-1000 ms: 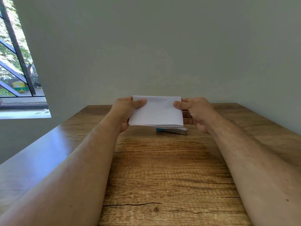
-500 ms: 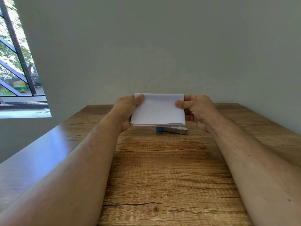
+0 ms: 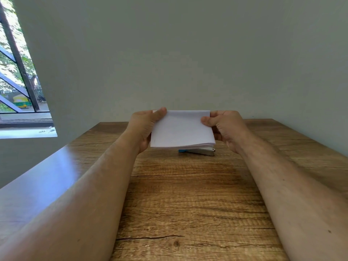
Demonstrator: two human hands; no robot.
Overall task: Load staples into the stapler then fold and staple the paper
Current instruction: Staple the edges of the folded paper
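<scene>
A folded white paper (image 3: 181, 129) is held in the air above the far part of the wooden table (image 3: 188, 194). My left hand (image 3: 143, 129) pinches its left edge, thumb on top. My right hand (image 3: 225, 128) pinches its right edge the same way. The paper's layered open edges face me at the bottom. Behind and below the paper lies the stapler (image 3: 202, 150), blue and silver, flat on the table; the paper hides most of it.
A plain grey-green wall (image 3: 178, 53) rises right behind the table's far edge. A window (image 3: 17, 81) with dark bars is at the left. My forearms stretch over the table's middle.
Both hands have lifted the folded paper a little higher and tilted its face more toward me. The stapler has not moved.
</scene>
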